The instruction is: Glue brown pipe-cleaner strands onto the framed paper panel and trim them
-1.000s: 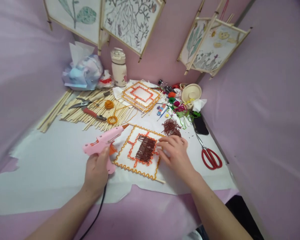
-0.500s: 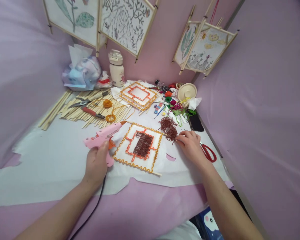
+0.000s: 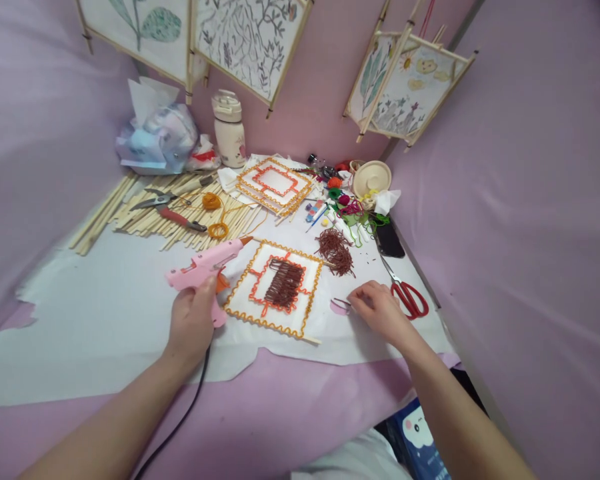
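Note:
My left hand [image 3: 193, 320] grips a pink hot glue gun [image 3: 200, 267] by its handle, with the orange-tipped nozzle pointing up and right. Just right of the gun lies a square bamboo-stick frame [image 3: 240, 300] with white paper and orange and yellow rickrack trim. Brown yarn strands [image 3: 285, 283] are laid across its middle. My right hand [image 3: 377, 310] pinches a thin dark strand, probably brown yarn, beside a small pink patch [image 3: 339, 307] showing through the white paper. A loose pile of brown yarn pieces [image 3: 335, 252] lies above that hand.
Red-handled scissors [image 3: 407, 299] lie right of my right hand, below a black phone [image 3: 390, 240]. A second trimmed frame [image 3: 275, 187] lies behind. Bamboo sticks [image 3: 180, 223] and red-handled pliers [image 3: 173, 215] lie at back left. The glue gun's black cord [image 3: 180, 407] trails toward me.
My right hand has moved from the frame's edge, past the brown pile, down to the pink patch, and now pinches a strand. The left hand still holds the glue gun. The view has shifted slightly.

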### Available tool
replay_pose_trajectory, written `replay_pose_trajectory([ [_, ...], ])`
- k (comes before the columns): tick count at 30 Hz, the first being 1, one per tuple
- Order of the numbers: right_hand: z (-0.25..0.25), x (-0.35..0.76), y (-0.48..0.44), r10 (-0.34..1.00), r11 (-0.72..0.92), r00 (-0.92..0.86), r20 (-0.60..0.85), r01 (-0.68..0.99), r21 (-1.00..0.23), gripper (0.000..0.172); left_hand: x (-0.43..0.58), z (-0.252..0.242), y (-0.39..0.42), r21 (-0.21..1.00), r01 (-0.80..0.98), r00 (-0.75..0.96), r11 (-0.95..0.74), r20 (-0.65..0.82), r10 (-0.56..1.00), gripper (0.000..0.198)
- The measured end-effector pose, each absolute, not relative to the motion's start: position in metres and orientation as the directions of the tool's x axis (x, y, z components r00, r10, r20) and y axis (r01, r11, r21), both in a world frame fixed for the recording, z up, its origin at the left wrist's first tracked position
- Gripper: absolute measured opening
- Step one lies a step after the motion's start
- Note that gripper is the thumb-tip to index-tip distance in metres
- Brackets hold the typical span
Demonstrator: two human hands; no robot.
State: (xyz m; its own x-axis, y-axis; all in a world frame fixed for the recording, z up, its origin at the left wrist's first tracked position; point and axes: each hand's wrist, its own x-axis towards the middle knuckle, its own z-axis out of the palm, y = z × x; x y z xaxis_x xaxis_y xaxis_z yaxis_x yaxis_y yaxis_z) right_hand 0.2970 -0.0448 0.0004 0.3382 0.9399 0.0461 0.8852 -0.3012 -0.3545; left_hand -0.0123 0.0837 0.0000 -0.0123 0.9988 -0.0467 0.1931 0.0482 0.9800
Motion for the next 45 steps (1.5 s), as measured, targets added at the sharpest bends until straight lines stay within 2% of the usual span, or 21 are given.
replay_pose_trajectory([
  [2, 0.009, 0.304, -0.048, 0.942, -0.258, 0.329, 0.072, 0.843, -0.472, 0.022, -0.012, 0.000, 0.084, 0.979, 0.195, -0.023, 0.056, -0.052, 0.998, 0.036],
  [3, 0.015, 0.308, -0.049, 0.949, -0.214, 0.298, 0.099, 0.844, -0.492, 0.024, -0.012, 0.001, 0.083, 0.978, 0.200, -0.025, 0.057, -0.053, 0.998, 0.036],
  [6, 0.037, 0.318, -0.052, 0.987, 0.017, 0.049, 0.155, 0.918, -0.397, 0.025, -0.010, 0.005, 0.082, 0.976, 0.215, -0.014, 0.038, -0.036, 0.999, 0.036],
  [9, 0.049, 0.322, -0.047, 0.973, 0.230, -0.209, 0.102, 0.932, -0.281, 0.031, -0.008, 0.010, 0.081, 0.977, 0.209, -0.003, 0.030, -0.030, 1.000, 0.035],
  [13, 0.040, 0.325, -0.030, 0.944, 0.319, -0.331, -0.001, 0.910, -0.265, 0.033, -0.007, 0.011, 0.081, 0.977, 0.213, -0.009, 0.014, -0.013, 1.000, 0.034],
  [23, 0.018, 0.340, -0.019, 0.960, 0.264, -0.280, 0.009, 0.892, -0.368, 0.015, -0.008, 0.008, 0.081, 0.976, 0.213, -0.011, 0.037, -0.035, 0.999, 0.039],
  [29, 0.025, 0.347, -0.020, 0.957, 0.260, -0.291, -0.008, 0.867, -0.425, 0.016, -0.008, 0.007, 0.082, 0.980, 0.200, 0.000, 0.016, -0.016, 1.000, 0.038],
  [33, 0.029, 0.345, -0.019, 0.952, 0.235, -0.296, -0.077, 0.870, -0.433, 0.021, -0.007, 0.008, 0.082, 0.975, 0.219, -0.004, 0.031, -0.031, 1.000, 0.038],
  [35, 0.028, 0.340, -0.021, 0.968, 0.160, -0.223, -0.110, 0.897, -0.411, 0.020, -0.007, 0.009, 0.081, 0.974, 0.224, -0.014, 0.041, -0.039, 0.999, 0.037],
  [38, 0.026, 0.331, -0.026, 0.989, -0.035, -0.019, -0.145, 0.932, -0.360, 0.019, -0.007, 0.009, 0.081, 0.976, 0.218, -0.012, 0.029, -0.027, 1.000, 0.037],
  [41, 0.027, 0.328, -0.032, 0.975, -0.156, 0.069, -0.212, 0.889, -0.430, 0.021, -0.009, 0.008, 0.080, 0.977, 0.212, -0.015, 0.034, -0.032, 0.999, 0.036],
  [43, 0.030, 0.329, -0.034, 0.979, -0.117, 0.022, -0.202, 0.875, -0.471, 0.026, -0.010, 0.009, 0.079, 0.982, 0.185, -0.003, 0.035, -0.035, 0.999, 0.036],
  [45, 0.034, 0.330, -0.034, 0.987, 0.026, -0.097, -0.131, 0.887, -0.461, 0.030, -0.010, 0.009, 0.078, 0.989, 0.143, 0.025, 0.028, -0.032, 0.999, 0.037],
])
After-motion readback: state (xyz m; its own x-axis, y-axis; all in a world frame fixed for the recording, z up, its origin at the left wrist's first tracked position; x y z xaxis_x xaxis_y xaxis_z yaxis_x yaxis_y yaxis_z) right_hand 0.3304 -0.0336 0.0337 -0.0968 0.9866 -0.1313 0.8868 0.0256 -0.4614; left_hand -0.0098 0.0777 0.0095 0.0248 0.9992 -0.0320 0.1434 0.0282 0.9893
